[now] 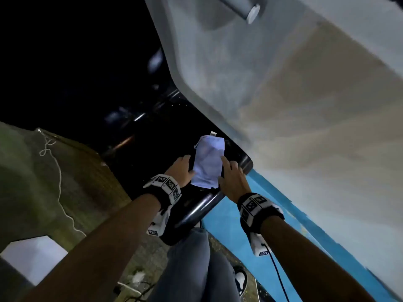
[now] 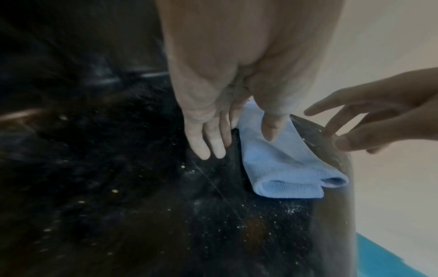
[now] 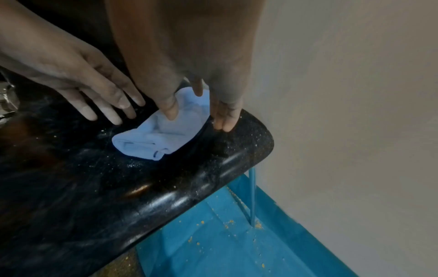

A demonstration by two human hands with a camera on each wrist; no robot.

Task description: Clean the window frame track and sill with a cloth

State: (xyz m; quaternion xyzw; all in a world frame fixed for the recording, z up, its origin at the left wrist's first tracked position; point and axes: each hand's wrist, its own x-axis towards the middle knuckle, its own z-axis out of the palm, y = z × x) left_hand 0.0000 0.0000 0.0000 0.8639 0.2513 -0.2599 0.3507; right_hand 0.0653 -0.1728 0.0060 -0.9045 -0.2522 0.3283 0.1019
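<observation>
A folded light-blue cloth [image 1: 209, 162] lies flat on the black speckled stone sill [image 1: 245, 159], close to its rounded right end. My left hand [image 1: 185, 166] sits at the cloth's left edge, fingers [image 2: 206, 148] straight on the stone and thumb [image 2: 269, 129] resting on the cloth [image 2: 284, 168]. My right hand [image 1: 229, 168] sits at the cloth's right edge. Its thumb [image 3: 170, 110] presses the cloth [image 3: 156, 135] while two straight fingers [image 3: 225, 121] touch the sill [image 3: 189, 178]. White dust and crumbs speckle the stone [image 2: 237, 224]. The window track beyond is dark and unclear.
A pale wall [image 1: 305, 105] meets the sill's right end, with a blue painted band [image 1: 229, 225] below it. Crumbs dot the blue surface [image 3: 225, 234]. My jeans leg [image 1: 192, 269] and shoe [image 1: 239, 279] are below. A white cord [image 1: 58, 182] hangs at the left.
</observation>
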